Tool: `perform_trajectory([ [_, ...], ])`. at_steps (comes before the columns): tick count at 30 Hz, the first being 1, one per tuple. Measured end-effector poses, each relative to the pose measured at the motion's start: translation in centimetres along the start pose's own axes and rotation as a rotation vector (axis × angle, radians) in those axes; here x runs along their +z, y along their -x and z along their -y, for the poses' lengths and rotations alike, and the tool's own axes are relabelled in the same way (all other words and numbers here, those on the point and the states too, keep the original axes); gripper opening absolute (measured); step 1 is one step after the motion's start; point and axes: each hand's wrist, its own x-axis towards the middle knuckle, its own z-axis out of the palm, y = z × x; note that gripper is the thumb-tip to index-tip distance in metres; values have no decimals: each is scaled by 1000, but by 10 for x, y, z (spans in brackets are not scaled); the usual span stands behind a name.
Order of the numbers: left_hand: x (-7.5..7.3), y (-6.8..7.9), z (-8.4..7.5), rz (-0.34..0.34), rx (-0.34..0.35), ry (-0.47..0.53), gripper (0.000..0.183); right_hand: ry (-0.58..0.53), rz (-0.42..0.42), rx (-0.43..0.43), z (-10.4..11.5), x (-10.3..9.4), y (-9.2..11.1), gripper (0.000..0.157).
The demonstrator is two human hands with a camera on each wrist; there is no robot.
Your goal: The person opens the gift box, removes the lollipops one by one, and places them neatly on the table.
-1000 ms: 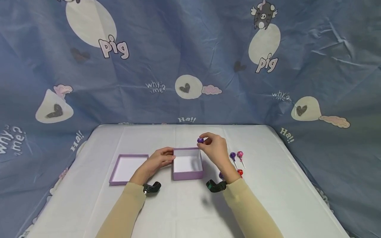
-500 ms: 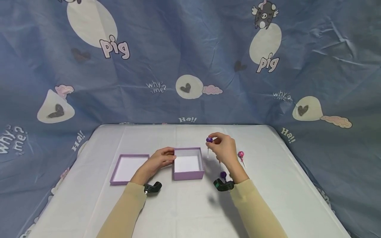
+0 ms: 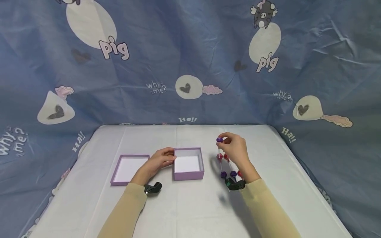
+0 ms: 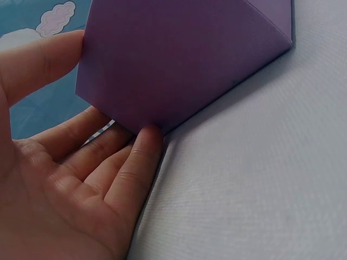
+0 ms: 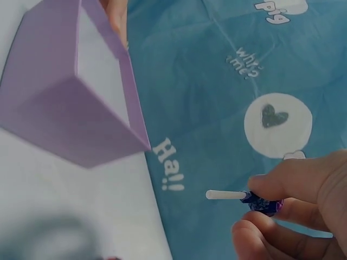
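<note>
An open purple box (image 3: 189, 176) with a white inside stands on the white table. My left hand (image 3: 156, 165) rests at its left side; in the left wrist view, the fingertips (image 4: 147, 138) touch the purple wall. To the right of the box, my right hand (image 3: 235, 150) pinches a purple lollipop (image 3: 219, 139) by its wrapped head, above the table. The lollipop's white stick points down in the head view and shows plainly in the right wrist view. Below this hand lie a red lollipop (image 3: 219, 156) and two purple lollipops (image 3: 233, 174), partly covered by hand and wrist strap.
A shallow purple lid (image 3: 112, 178), white inside, lies left of the box, partly behind the left hand. A blue printed curtain (image 3: 190, 109) hangs behind the table (image 3: 190, 211). Part of another red lollipop (image 3: 239, 173) shows beside the right wrist.
My right hand has moved right, away from the box, still pinching the purple lollipop. It uncovers red lollipops and now hides the pink one. The left hand and box have stayed put.
</note>
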Motion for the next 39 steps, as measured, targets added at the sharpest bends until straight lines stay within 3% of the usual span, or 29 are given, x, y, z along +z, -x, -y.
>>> perform_trajectory([
  [19,-2,0,6,16,2,13,54,149,48,-59,-29,-24,1,27],
  [39,0,2,0,24,8,9,55,246,126,-16,-62,-45,14,25],
])
